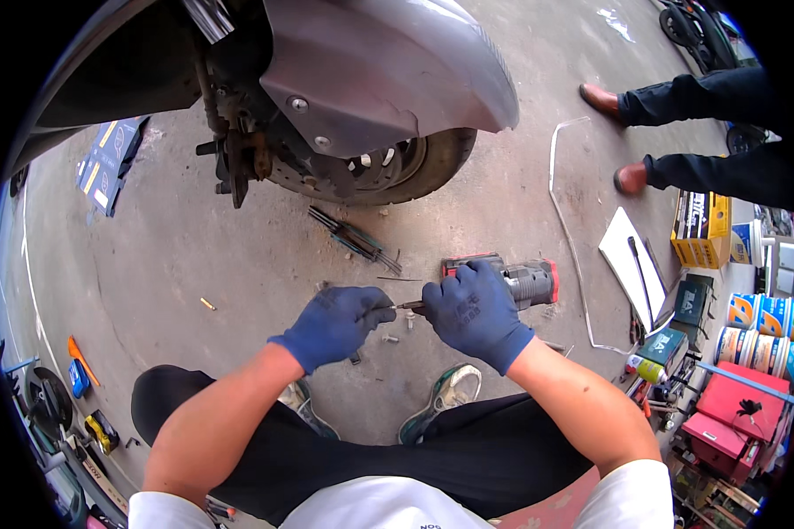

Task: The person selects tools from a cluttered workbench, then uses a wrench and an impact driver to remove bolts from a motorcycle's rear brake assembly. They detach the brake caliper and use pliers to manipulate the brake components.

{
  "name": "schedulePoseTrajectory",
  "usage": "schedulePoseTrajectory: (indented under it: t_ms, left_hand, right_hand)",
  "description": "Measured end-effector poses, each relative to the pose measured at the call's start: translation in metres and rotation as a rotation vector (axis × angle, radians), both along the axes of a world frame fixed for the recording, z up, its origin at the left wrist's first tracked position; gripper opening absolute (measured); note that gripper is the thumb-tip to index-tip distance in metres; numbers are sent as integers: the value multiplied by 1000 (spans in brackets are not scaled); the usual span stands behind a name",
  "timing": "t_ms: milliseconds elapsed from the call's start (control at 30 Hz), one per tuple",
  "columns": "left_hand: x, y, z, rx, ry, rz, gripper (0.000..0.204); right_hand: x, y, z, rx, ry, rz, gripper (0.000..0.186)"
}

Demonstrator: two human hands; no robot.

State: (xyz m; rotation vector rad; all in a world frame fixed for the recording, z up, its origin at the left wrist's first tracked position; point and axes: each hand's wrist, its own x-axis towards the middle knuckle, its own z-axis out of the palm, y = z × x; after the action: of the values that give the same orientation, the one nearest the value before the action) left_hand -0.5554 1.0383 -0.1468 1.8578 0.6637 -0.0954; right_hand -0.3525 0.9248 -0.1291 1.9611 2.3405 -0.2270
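Both my hands wear blue work gloves and meet over the floor in front of me. My left hand (337,323) is closed, pinching one end of a thin metal rod with a dark part (409,305). Around its other, dark end my right hand (475,316) is closed; the fingers cover much of it, and its exact kind is not clear. Behind and right of my right hand lies a red and black power tool (533,282), partly hidden by the glove. Small bolts (390,338) lie on the floor just below the rod.
Ahead stands a grey motor scooter (370,70) with its wheel (450,159). A bundle of thin dark tools (353,238) lies under it. Another person's legs (706,101) stand at the right. Nearby are a white sheet (628,264), a red toolbox (741,401) and several tubs (767,313).
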Motion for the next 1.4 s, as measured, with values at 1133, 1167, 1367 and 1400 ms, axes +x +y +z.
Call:
schedulePoseTrajectory:
  t_ms: [1133,1167,1367,1400]
  left_hand:
    - [7,8,4,5,98,-99,21]
    - [6,10,6,39,71,-123,21]
    - [7,27,22,29,116,-168,24]
    - [6,27,21,-18,133,-150,25]
  right_hand:
    - [-2,-2,-1,55,17,-5,29]
    - [0,-1,-1,81,14,11,27]
    - [-1,8,6,29,60,15,22]
    - [-1,8,5,6,78,4,21]
